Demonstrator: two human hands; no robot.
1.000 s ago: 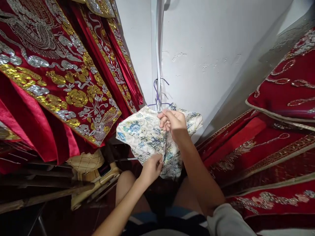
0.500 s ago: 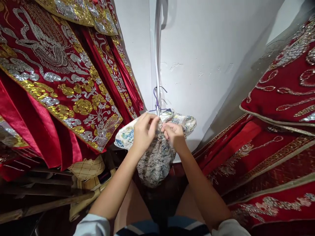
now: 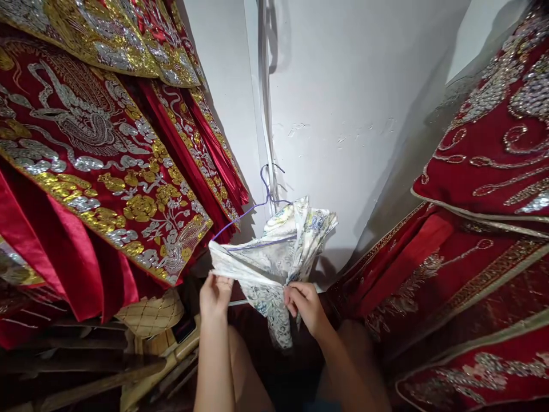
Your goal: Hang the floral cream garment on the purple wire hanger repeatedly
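Right hand point(image 3: 304, 303) clamps the floral blouse point(image 3: 261, 293) at its front edge, left hand point(image 3: 216, 296) seemingly pinches the outer edge; light, soft cloth, likely best held by hems

Right end of the purple hanger point(image 3: 268, 198) lost inside the floral garment point(image 3: 261, 290)
I can't tell which part the right hand point(image 3: 305, 305) pinches, too small on my feed; the embroidered red garments point(image 3: 107, 137) at left and beaded red garments point(image 3: 501, 171) at right run out of view, both forearms point(image 3: 215, 360) are cut by the bottom edge
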